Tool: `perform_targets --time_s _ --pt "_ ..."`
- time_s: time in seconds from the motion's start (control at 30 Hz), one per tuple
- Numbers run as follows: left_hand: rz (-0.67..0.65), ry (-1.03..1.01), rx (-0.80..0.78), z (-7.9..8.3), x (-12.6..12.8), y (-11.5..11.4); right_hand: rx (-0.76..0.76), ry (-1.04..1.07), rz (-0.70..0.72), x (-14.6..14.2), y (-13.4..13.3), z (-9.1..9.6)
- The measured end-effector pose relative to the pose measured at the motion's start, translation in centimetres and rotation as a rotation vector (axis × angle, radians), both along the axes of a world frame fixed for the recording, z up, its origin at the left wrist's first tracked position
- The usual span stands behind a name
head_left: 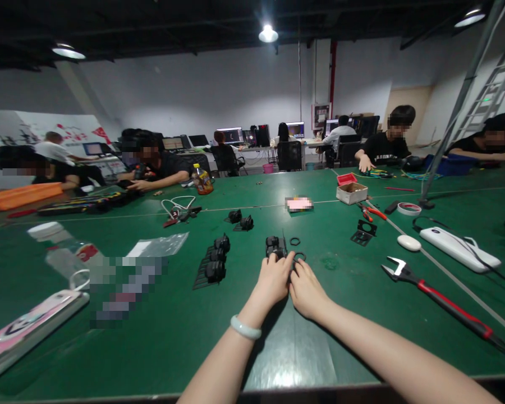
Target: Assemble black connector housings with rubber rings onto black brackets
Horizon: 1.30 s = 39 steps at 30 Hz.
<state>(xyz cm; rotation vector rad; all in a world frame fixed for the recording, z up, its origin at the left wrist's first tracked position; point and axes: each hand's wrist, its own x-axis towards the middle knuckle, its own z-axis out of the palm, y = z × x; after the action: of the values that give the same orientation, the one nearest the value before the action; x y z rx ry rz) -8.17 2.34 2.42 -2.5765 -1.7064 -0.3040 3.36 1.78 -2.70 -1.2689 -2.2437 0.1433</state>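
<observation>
lh point(274, 281) on blk part point(274, 245), rh point(310, 289) by ring point(301, 253)

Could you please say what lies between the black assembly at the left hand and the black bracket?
In the head view, a black ring lies there, a second ring beside the right hand.

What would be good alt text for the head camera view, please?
Two hands close together at a black part on a green table, beside thin black rings. More black parts lie to the left, an adjustable wrench to the right; other people sit beyond.
</observation>
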Motion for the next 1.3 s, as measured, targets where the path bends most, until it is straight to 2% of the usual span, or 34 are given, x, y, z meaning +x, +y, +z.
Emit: perform_targets --time_s 0.1,0.23,0.37,0.43,0.5,0.6,0.63,0.7,0.77,0.83,0.9,0.97,1.07,1.1,1.17,1.3 --pt "-0.014 0.014 0.018 0.2 -0.2 0.0 0.03 -0.01 0.03 0.0 0.2 0.1" --pt "0.046 0.074 0.051 0.1 -0.2 -0.5 0.027 -0.021 0.05 0.0 0.4 0.1" --pt "0.13 0.104 0.081 1.6 -1.5 -1.1 0.02 -0.015 0.044 0.4 0.5 0.1" --pt "0.202 0.11 0.115 2.9 -3.7 -1.1 0.025 -0.016 0.049 0.7 0.5 0.2" --pt "0.345 0.143 0.126 3.9 -7.0 -1.0 0.03 -0.02 0.051 1.1 0.5 0.3" --pt "0.56 0.197 0.076 4.0 -12.4 -0.8 0.035 -0.019 0.038 1.5 0.5 0.5" --pt "0.566 0.197 0.014 3.7 -13.9 -0.9 0.036 -0.015 0.03 1.6 0.5 0.6" --pt "0.494 0.109 -0.081 3.0 -15.8 -1.5 0.04 0.0 0.016 1.9 0.4 0.9" --pt "0.41 0.03 -0.104 2.5 -16.4 -2.5 0.052 0.024 0.003 2.4 0.2 1.4" --pt "0.337 -0.018 -0.129 2.5 -15.5 -4.0 0.073 0.055 -0.003 3.2 -0.2 2.0" --pt "0.296 -0.05 -0.176 2.6 -13.6 -5.8 0.086 0.096 0.008 4.1 -0.9 2.8" --pt "0.25 -0.069 -0.213 2.6 -10.7 -7.6 0.061 0.156 0.047 5.1 -2.1 3.7" --pt "0.18 -0.087 -0.196 1.8 -5.2 -9.4 -0.099 0.247 0.218 6.4 -4.3 4.4" --pt "0.161 -0.095 -0.195 1.4 -3.4 -9.8 -0.174 0.272 0.281 6.8 -5.0 4.5" --pt "0.119 -0.118 -0.172 0.4 0.1 -10.1 -0.287 0.324 0.32 7.7 -6.1 4.3" --pt "0.064 -0.232 -0.138 -1.2 4.6 -9.9 -0.391 0.41 0.271 9.7 -6.8 3.3"
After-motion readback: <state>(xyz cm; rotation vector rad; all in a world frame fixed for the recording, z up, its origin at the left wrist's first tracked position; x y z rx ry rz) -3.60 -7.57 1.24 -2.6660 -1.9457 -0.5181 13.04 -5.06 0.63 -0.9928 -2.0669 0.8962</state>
